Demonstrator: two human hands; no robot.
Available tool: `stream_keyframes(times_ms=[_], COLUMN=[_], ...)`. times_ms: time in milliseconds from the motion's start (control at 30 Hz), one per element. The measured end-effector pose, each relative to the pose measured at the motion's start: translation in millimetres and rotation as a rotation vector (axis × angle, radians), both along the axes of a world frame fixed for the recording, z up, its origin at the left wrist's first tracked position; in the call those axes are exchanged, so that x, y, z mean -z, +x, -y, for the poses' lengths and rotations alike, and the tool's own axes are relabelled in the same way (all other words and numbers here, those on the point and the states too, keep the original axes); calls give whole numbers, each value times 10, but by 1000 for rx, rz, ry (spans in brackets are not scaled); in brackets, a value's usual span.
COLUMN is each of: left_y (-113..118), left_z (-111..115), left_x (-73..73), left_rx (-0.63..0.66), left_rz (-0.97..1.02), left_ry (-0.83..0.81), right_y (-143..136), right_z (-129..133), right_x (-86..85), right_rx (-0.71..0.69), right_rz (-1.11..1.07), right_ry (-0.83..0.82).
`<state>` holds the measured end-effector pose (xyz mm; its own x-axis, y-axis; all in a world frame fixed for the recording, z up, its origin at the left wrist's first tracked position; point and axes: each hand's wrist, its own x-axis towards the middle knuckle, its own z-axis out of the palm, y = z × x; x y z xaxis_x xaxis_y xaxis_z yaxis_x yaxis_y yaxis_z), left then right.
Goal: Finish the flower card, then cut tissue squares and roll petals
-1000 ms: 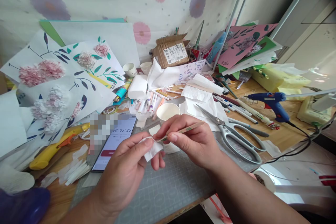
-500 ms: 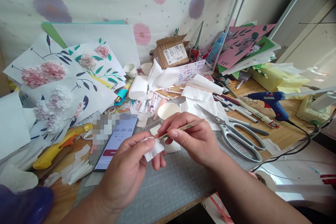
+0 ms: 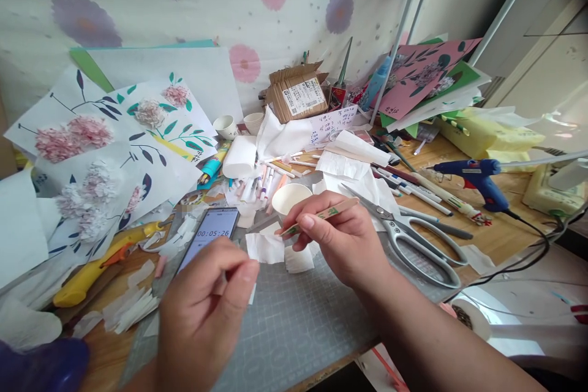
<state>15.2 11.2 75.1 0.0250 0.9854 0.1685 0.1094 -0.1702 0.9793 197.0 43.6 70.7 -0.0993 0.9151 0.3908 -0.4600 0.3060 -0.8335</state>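
Observation:
In the lower middle of the head view, my left hand (image 3: pixel 206 306) is closed, thumb pressed against curled fingers. A sliver of white paper (image 3: pixel 252 295) shows beside it; I cannot tell whether the hand grips it. My right hand (image 3: pixel 337 242) pinches a slim wooden stick (image 3: pixel 331 211) with green print, its narrow end pointing down and left. Just below that end lie a crinkled white paper square (image 3: pixel 265 248) and another white piece (image 3: pixel 298 260), both on the grey cutting mat (image 3: pixel 294 324). Behind them stands a paper cup (image 3: pixel 290 198).
Large scissors (image 3: pixel 413 239) lie right of my right hand, with a blue glue gun (image 3: pixel 478 180) beyond. A phone (image 3: pixel 211 229) showing a timer is partly covered by my left hand. Yellow pliers-like tool (image 3: pixel 92 275), pens, paper scraps and flower pictures (image 3: pixel 92 190) crowd around. A cardboard box (image 3: pixel 296 95) stands behind.
My left hand has drawn back left and down, away from the stick's tip, and its fingers have curled in. The right hand still holds the stick in nearly the same place.

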Motion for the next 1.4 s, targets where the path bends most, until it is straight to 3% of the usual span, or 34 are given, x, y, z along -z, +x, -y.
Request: stream_keyframes(times_ms=[67,200,367,600,767,1000,1100,1200,1267,1333,1400], left_y=[24,92,92,104,207,416,408,329,265,209,165], left_z=[-30,-131,-166,-314,-475,-682,-714,-597,-467,-353,-285], left_x=[17,79,75,96,-27,-303,-300,-241,-184,-118,-50], left_rx=[107,185,135,39,-19,19,-31,-74,45,225,305], left_rz=[-66,151,163,118,72,-77,-76,-27,80,225,297], left_ry=[13,-172,-210,-228,-226,-144,-89,21,-4,-163,-264], right_y=[-7,-36,3,214,276,245,225,185,137,81,31], right_z=[17,47,-20,-235,-327,-304,-275,-223,-175,-128,-91], right_x=[-7,-28,-11,-30,-53,-70,-73,-65,-50,-29,-9], right_rx=[-36,-47,14,296,400,297,242,118,1,-85,-107], right_rz=[-14,59,40,-233,-369,-362,-340,-328,-298,-257,-211], right_ry=[-5,-5,-49,-271,-324,-278,-279,-254,-208,-150,-98])
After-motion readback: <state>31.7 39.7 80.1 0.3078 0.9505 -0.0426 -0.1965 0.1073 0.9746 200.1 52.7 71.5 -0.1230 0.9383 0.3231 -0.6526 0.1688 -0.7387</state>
